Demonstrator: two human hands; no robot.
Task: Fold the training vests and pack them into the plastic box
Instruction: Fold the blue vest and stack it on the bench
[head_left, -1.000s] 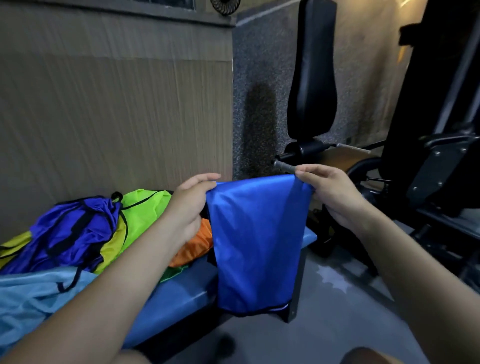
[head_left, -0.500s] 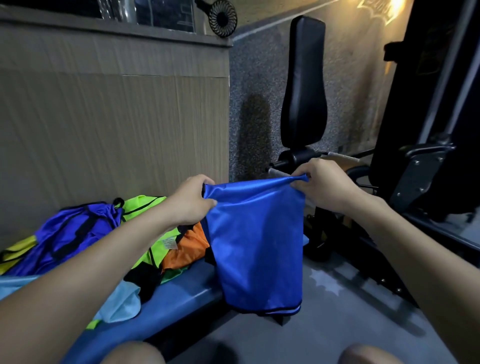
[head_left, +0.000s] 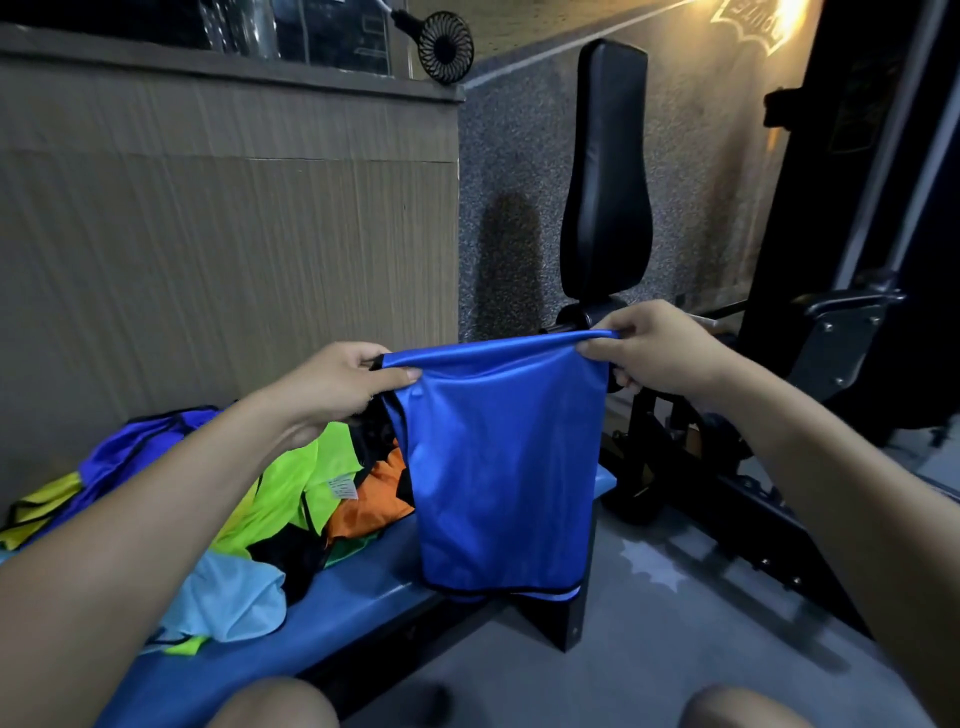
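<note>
A blue training vest (head_left: 501, 467) with black trim hangs folded in front of me, above the end of the blue bench (head_left: 358, 597). My left hand (head_left: 337, 382) pinches its top left corner. My right hand (head_left: 652, 345) grips its top right corner, and the top edge is stretched between the two hands. On the bench to the left lies a loose pile of vests: lime green (head_left: 291, 483), orange (head_left: 371, 501), purple-blue (head_left: 135, 441), yellow (head_left: 39, 506) and light blue (head_left: 228, 597). No plastic box is in view.
A black gym machine with an upright padded backrest (head_left: 608, 171) and metal frame (head_left: 727, 493) stands to the right. A wood-panelled wall (head_left: 223, 249) runs behind the bench. A small black fan (head_left: 445, 48) sits on the ledge. My knees show at the bottom edge.
Both hands have tightened their hold on the vest's top corners and pulled the top edge straighter. The view has tilted up a little; the vest hangs in much the same place.
</note>
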